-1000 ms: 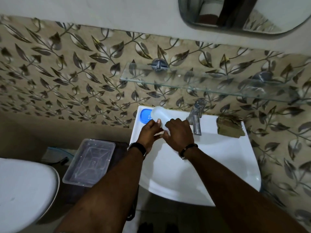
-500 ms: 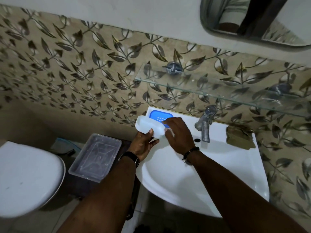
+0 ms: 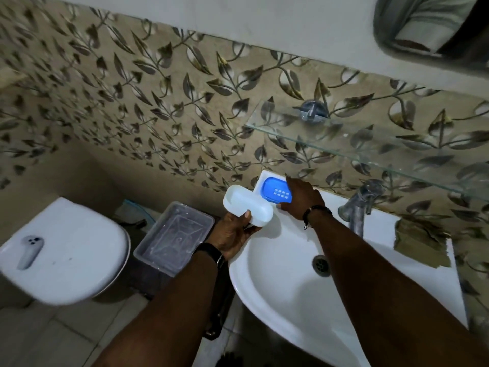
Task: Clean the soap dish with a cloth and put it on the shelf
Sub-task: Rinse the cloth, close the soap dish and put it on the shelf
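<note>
A white sink [image 3: 277, 287] stands below a glass shelf [image 3: 370, 144]. The left hand [image 3: 232, 234] grips the white lid [image 3: 247, 207] clear of the far-left rim, exposing the blue soap dish [image 3: 276, 193]. The right hand [image 3: 301, 200], fingers closing on the dish (cloth [image 3: 420, 242] lies far right), steadies it.

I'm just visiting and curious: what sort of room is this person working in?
Most likely a small home bathroom: a white sink with a metal tap, a toilet with its lid closed beside it, and a glass shelf on the leaf-patterned tiled wall.
</note>
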